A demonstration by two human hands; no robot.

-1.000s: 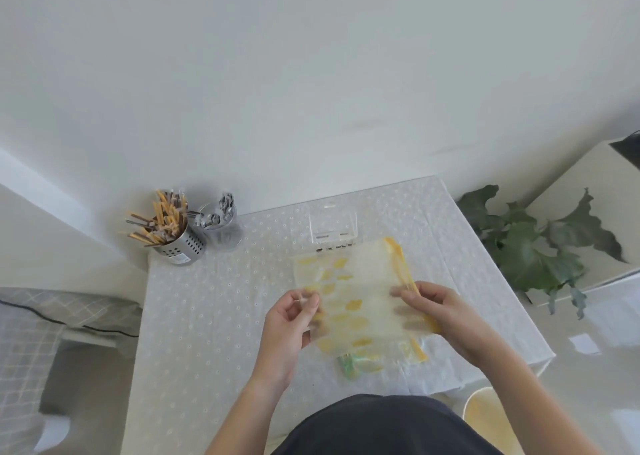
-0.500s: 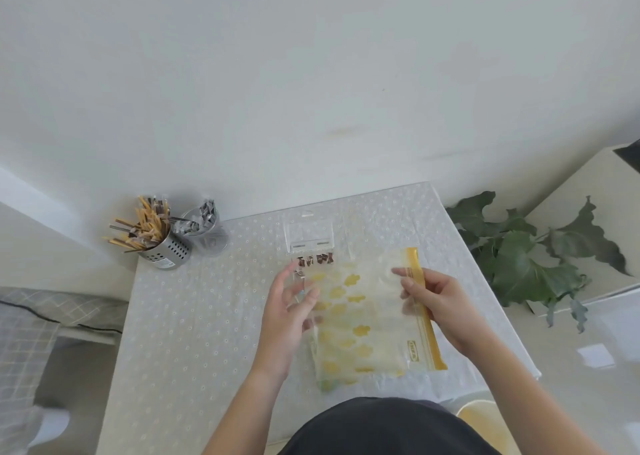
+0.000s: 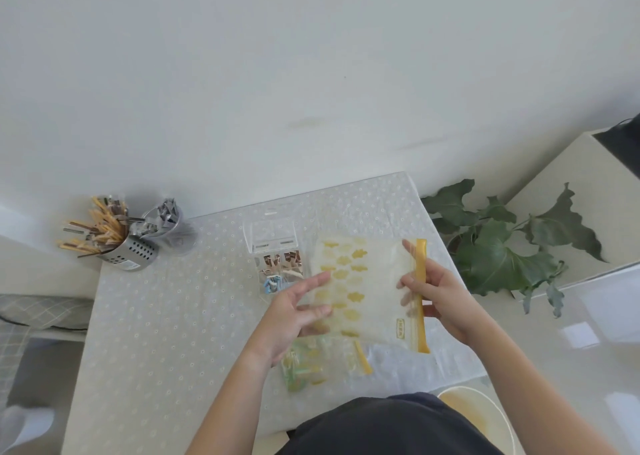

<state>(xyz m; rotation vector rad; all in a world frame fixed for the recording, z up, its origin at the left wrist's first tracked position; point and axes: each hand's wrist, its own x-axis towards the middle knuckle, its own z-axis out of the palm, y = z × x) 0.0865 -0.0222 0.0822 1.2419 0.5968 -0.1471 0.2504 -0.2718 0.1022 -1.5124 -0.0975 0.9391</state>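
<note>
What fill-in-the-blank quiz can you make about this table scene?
The right hand pinches the zip bag at its ____ seal strip.
The perforated metal holder stands at the table's far ____ corner.
Right of the table stands a leafy green ____.
Missing words: yellow; left; plant.

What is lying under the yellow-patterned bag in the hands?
A smaller zip bag lies on the table, green and yellow bits inside. The held bag and left hand cover its far part.
</note>
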